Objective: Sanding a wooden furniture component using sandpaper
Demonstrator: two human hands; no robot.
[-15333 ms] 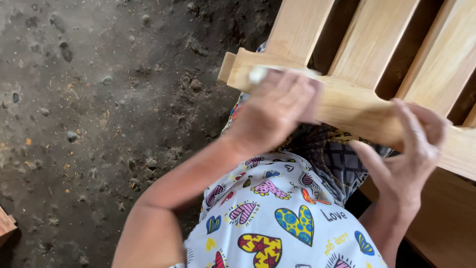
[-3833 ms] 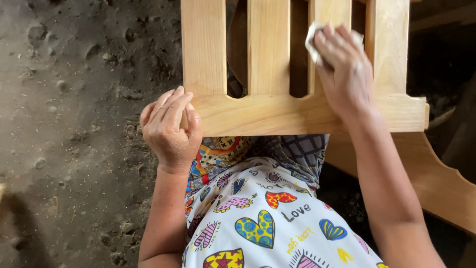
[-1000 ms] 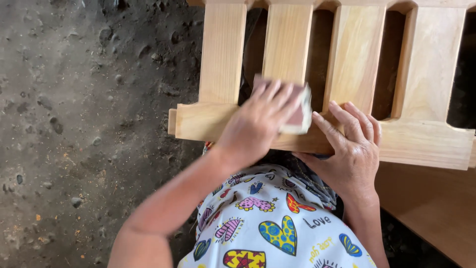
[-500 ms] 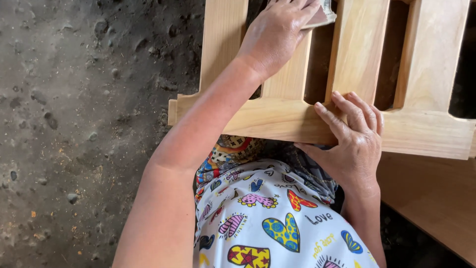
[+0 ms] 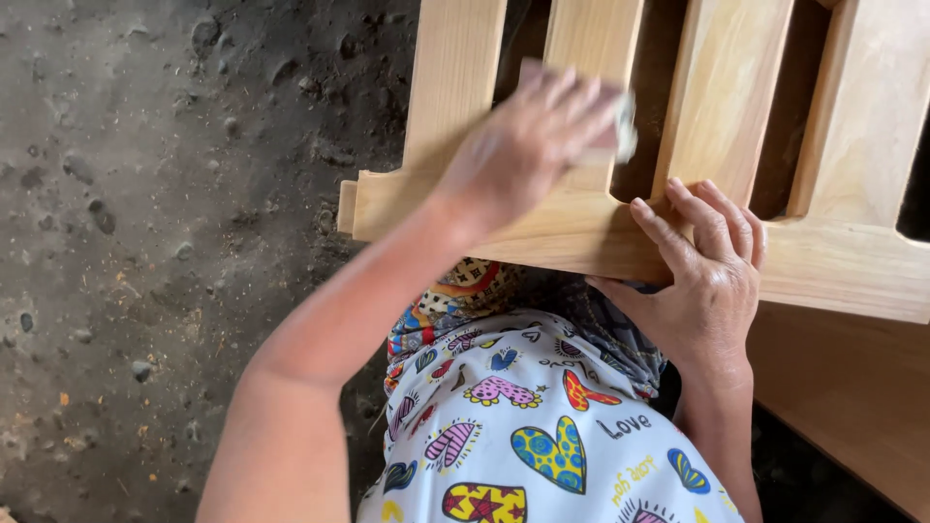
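On the lap, a pale wood frame (image 5: pixel 678 242) lay across the person's knees, slats running up away from them, over a rough dirt floor (image 5: pixel 145 242).

Change: half a second before, the left hand (image 5: pixel 538 145) was high up the second slat (image 5: pixel 591 39) with the pad (image 5: pixel 625 126); it had since dropped back down to where that slat met the rail (image 5: pixel 833 276). A second before, it was down on the rail too. So one up-and-down stroke along the same slat, same spot being rubbed over. Left hand was motion-blurred, closed flat over the small grey-white pad, fingers pressing it onto the wood. Only the pad's edge showed past the fingertips; looked like sandpaper, could not tell for sure.

Right hand (image 5: pixel 702 281) had not shifted: open, fingers spread over the rail's top edge, thumb under, steadying the frame. It held nothing else.

My read: sanding was mid-way, this slat in hand, frame not turned since.

Counts: four slats in view, one rail, one pad, two hands. One more wood piece (image 5: pixel 852 387) low right under the frame, partly hidden. Heart-print shirt (image 5: pixel 542 446) at bottom.
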